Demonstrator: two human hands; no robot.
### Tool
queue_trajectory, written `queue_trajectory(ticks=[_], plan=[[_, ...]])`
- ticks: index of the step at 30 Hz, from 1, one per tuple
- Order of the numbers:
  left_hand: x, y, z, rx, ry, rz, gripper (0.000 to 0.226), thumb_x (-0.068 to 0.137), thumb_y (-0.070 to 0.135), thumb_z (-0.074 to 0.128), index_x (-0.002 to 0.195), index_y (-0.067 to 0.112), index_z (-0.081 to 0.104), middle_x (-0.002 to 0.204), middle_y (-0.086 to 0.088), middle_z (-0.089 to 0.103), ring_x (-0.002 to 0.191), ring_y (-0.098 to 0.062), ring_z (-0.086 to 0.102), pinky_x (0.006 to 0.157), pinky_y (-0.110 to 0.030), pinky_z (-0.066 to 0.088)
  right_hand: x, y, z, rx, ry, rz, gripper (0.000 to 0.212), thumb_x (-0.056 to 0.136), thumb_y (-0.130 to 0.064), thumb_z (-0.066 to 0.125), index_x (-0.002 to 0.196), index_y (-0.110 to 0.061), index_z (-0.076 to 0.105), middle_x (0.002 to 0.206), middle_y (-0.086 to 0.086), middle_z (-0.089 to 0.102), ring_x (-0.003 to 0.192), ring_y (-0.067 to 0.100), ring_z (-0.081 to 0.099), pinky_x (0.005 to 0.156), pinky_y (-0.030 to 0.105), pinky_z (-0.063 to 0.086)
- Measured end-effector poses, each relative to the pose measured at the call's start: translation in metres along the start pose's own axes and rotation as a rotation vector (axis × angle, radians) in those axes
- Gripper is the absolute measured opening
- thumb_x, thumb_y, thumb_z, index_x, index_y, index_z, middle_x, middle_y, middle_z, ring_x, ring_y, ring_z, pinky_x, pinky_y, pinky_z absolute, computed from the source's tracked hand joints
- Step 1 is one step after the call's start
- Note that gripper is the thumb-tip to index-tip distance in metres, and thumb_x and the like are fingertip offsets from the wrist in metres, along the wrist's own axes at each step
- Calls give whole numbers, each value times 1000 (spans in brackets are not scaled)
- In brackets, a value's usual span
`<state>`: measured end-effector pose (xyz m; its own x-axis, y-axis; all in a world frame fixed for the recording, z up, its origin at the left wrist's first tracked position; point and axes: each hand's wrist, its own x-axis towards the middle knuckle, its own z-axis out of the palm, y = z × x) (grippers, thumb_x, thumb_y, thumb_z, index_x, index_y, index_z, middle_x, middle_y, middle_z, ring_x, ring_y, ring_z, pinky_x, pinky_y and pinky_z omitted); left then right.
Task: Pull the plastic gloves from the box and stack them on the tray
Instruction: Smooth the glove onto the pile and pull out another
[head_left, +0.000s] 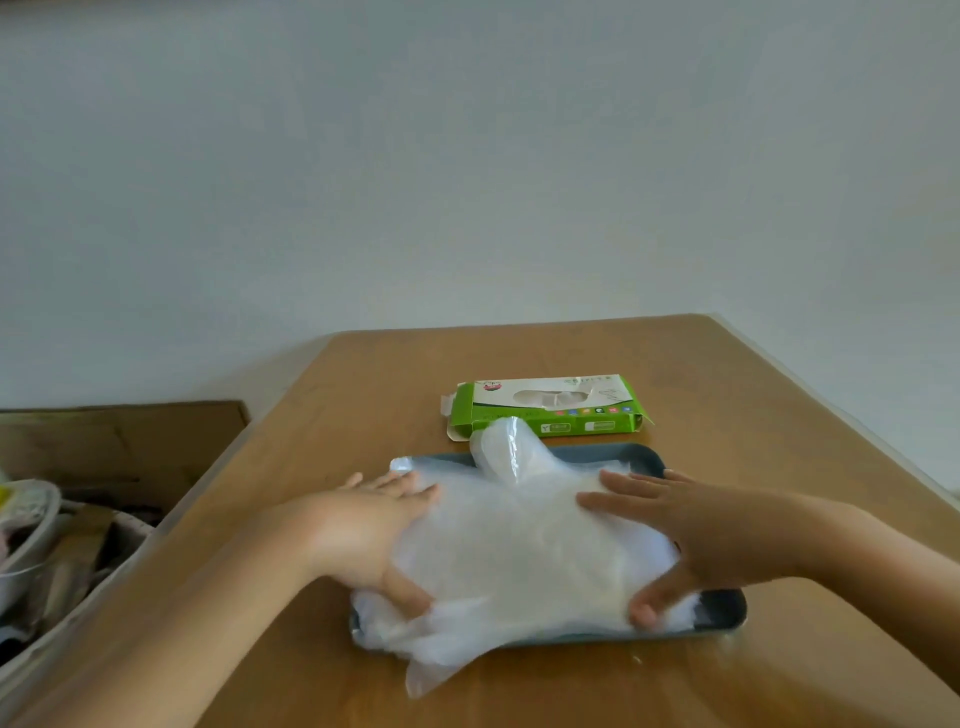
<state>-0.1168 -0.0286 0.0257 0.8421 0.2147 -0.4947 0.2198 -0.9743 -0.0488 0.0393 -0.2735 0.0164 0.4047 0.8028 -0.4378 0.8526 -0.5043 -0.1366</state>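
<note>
A pile of clear plastic gloves (519, 551) lies on a dark grey tray (724, 613) in the middle of the wooden table. My left hand (363, 525) presses flat on the pile's left side, fingers straight and thumb spread. On the right side my right hand (670, 525) presses the pile the same way. One glove's fingers stick up at the tray's far edge, and some plastic hangs over the near left rim. Behind the tray lies the green and white glove box (545, 408), its top opening showing more gloves.
The wooden table (519, 358) stands against a pale wall, with bare wood around the tray. To the left, below the table edge, sit a cardboard box (119, 441) and a bin of mixed clutter (47, 551).
</note>
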Motion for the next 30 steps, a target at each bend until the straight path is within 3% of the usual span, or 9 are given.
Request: queue_trajectory(ticks=[2,4,6,9,13,17,20,24,30], plan=[[-2,-7,-16,-88,-31,0,101,76,67,61,154,31,7,161,12,4,147,-8,7,115,-23,9,5,4,-11,60,42,-6,85,75,-68,60,146,-51,16,155,-24,15,142,7,21,116,34,20],[4,-11,-33,-146,6,11,91,75,70,56,151,34,21,156,15,23,141,-6,26,111,-19,22,15,8,-26,105,209,-35,63,80,-63,59,137,-46,40,133,-31,46,113,-10,45,98,14,36],[18,-15,-49,-169,92,25,79,79,70,50,147,35,30,152,16,33,136,-6,34,110,-22,28,33,17,-41,118,414,-34,42,87,-52,58,128,-42,54,116,-29,55,95,-6,52,80,12,39],[53,-20,-66,-245,197,61,60,92,58,43,146,34,34,150,12,37,135,-7,36,113,-29,28,70,34,-57,173,594,-24,28,94,-34,56,122,-35,60,125,-12,57,103,10,53,84,20,37],[103,-23,-69,-405,329,95,50,99,42,42,147,33,32,150,5,39,136,-13,38,113,-34,29,116,48,-66,180,649,-69,31,93,-14,58,119,-29,63,131,-2,52,113,16,51,87,18,31],[140,-27,-64,-561,407,141,50,97,39,50,145,37,34,152,6,35,138,-14,35,115,-37,29,147,55,-64,193,605,-103,36,84,-26,71,119,-32,64,139,-3,43,126,15,40,97,21,27],[154,-32,-56,-585,385,141,57,93,47,54,145,42,32,154,6,33,139,-13,32,115,-37,28,159,58,-59,208,670,-104,37,79,-31,75,114,-32,65,135,-6,46,120,12,43,91,17,27],[162,-34,-45,-586,360,151,59,89,55,53,143,48,32,160,8,10,147,-12,12,118,-32,14,164,63,-52,292,739,-137,22,77,-30,78,96,-31,69,130,-10,48,112,5,43,88,15,28],[162,-36,-42,-609,360,189,58,88,55,53,142,49,33,161,12,4,147,-11,10,112,-28,16,168,65,-51,291,611,-134,16,83,-29,72,99,-27,75,138,-16,46,134,5,26,103,18,22]])
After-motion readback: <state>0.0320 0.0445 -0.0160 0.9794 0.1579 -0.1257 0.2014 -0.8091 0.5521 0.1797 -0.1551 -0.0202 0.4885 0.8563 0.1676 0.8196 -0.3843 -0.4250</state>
